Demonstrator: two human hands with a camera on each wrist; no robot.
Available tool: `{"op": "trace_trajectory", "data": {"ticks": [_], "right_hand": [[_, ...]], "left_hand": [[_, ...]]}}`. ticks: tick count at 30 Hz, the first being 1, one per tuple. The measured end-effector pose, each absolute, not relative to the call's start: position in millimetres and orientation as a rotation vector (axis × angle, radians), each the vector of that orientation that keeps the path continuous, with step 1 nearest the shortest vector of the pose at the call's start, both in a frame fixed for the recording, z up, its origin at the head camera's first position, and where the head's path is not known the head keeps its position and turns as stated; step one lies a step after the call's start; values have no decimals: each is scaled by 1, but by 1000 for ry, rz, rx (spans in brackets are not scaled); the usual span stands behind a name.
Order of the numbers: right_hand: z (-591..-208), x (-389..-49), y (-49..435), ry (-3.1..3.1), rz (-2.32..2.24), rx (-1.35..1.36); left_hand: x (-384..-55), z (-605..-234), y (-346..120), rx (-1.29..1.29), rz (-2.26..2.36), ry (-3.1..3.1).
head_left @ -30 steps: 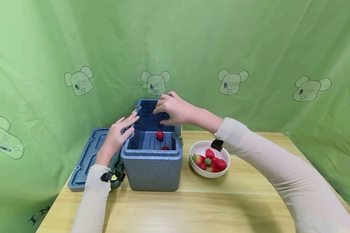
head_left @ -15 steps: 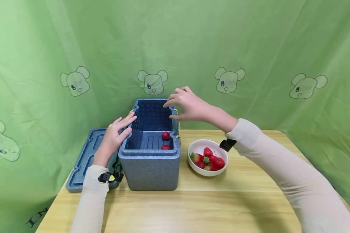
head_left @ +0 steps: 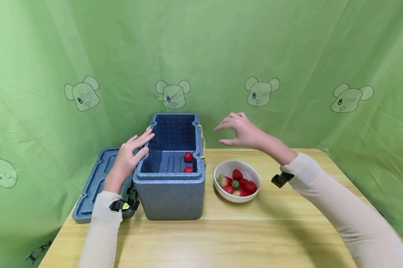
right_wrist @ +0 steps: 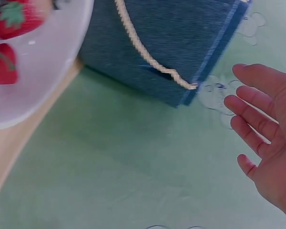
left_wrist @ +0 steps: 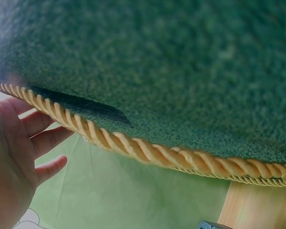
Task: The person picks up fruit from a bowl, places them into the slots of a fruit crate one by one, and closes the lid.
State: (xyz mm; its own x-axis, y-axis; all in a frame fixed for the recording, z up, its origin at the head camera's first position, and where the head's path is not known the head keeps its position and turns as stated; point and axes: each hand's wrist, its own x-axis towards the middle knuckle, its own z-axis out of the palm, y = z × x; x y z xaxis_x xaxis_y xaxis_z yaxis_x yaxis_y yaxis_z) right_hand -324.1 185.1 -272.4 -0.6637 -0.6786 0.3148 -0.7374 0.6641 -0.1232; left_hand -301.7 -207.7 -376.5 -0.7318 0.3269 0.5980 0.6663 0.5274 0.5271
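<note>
A blue-grey foam box (head_left: 169, 199) stands without its lid on the table, a twisted yellow rope (left_wrist: 133, 148) along its side. Two red fruits lie on its floor near the right wall; one is a red fruit (head_left: 188, 156), the other is partly hidden by the front rim. My left hand (head_left: 129, 158) rests on the box's left rim, fingers extended. In the air right of the box, my right hand (head_left: 243, 131) has its fingers spread and nothing in them. Below it, a white bowl (head_left: 256, 178) holds strawberries (head_left: 225, 181) and a cherry (head_left: 250, 186).
The box's lid (head_left: 95, 186) lies on the wooden table (head_left: 241, 234) to the left, beneath my left forearm. A green curtain (head_left: 214, 48) with bear-head prints hangs behind and at both sides.
My right hand has moved right, out from over the box to above the bowl's far side. A fruit in the box has shifted toward the right wall. My left hand stays at the rim.
</note>
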Motion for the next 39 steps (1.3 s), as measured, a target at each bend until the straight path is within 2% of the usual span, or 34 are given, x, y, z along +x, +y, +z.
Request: {"op": "trace_trajectory", "data": {"ticks": [8,20,39], "right_hand": [[-310,-324,204,-2656,344,1168],[-353,-320,207,-2744,319,1249],[-386,-319,204,-2846,199,1328]], "left_hand": [[-301,-376,-208,-817,-1073,-2338],[-305,-378,-209,-824,-1068,-2311],[-304,-376,-208,-816,-1076,-2323]]}}
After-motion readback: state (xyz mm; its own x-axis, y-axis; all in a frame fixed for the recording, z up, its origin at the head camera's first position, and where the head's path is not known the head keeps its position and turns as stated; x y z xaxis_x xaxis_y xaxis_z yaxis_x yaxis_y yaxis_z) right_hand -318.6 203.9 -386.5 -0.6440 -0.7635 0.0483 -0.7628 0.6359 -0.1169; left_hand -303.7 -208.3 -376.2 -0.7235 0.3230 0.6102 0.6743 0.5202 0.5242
